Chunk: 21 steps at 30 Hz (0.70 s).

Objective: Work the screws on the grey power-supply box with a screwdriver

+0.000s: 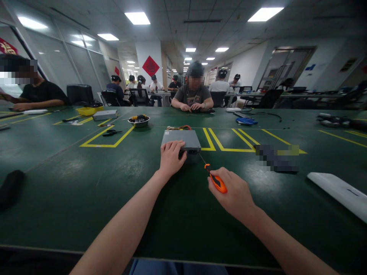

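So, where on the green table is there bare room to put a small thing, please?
A wide bare patch of the green table lies between the black object at the far left and the left forearm; another lies between both forearms. It is crowded around the gray box: left hand on it, the right hand's orange screwdriver at its corner.

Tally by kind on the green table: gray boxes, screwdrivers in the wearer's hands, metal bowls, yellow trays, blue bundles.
Gray boxes: 2 (near one under the left hand, far one)
Screwdriver in the right hand: 1
Metal bowl: 1
Yellow tray: 1
Blue bundle: 1
Total: 6
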### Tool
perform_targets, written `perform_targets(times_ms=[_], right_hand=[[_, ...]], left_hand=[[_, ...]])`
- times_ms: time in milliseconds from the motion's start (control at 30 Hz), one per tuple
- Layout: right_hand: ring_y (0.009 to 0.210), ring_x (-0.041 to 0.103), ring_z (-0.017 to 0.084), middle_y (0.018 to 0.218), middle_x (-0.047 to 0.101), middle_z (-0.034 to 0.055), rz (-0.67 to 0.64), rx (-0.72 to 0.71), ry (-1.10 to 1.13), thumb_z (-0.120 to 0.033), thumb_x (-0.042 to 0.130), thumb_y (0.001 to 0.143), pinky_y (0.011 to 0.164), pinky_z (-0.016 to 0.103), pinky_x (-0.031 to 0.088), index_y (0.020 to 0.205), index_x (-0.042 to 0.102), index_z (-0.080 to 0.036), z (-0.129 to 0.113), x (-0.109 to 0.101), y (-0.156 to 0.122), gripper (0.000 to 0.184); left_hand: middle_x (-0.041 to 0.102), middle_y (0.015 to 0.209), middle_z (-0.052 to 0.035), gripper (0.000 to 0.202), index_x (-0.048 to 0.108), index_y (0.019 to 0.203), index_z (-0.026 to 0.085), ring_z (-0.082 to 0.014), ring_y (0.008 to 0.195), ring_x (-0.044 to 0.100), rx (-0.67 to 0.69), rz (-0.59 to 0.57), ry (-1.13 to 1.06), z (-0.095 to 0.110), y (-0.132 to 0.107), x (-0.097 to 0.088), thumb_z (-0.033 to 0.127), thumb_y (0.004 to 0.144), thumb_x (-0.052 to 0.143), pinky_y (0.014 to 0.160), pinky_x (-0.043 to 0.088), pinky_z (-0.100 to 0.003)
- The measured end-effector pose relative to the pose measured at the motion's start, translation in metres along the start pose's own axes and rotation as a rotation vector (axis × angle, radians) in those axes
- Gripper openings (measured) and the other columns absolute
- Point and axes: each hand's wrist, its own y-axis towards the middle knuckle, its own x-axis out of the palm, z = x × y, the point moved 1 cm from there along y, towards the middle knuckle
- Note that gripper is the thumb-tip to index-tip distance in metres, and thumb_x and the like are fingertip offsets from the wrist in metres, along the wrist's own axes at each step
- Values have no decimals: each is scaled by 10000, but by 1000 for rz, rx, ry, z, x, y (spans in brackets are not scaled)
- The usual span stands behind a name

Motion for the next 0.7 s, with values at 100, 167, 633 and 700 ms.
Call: perform_targets(times_ms=[100,167,633,700], right_hand=[[626,523,141,769,572,44,-11,-23,15,-231,440,833,583,266,411,858,552,-163,-2,-1,1,132],[630,520,140,770,563,41,-15,-18,20,-219,448,821,589,268,408,857,564,-164,-3,-1,1,133],[606,534,137,745,568,30,-7,3,18,-269,457,832,567,256,411,864,520,-177,-1,2,0,117],[632,523,141,771,561,40,-1,-37,8,-233,452,825,596,268,408,857,542,-175,-3,1,1,112]], left_hand=[[585,1172,-21,280,532,1094,262,-217,1100,471,-5,-3,1,0,0,0,290,816,504,933,300,-399],[585,1171,-20,282,532,1095,264,-217,1099,471,-7,-4,3,0,0,0,289,815,505,933,299,-400],[583,1181,-28,285,532,1098,263,-224,1107,470,-7,-5,-5,0,0,0,281,814,505,941,294,-408],[583,1181,-28,283,534,1095,263,-225,1107,470,-10,-4,-7,0,0,1,281,814,505,941,292,-411]])
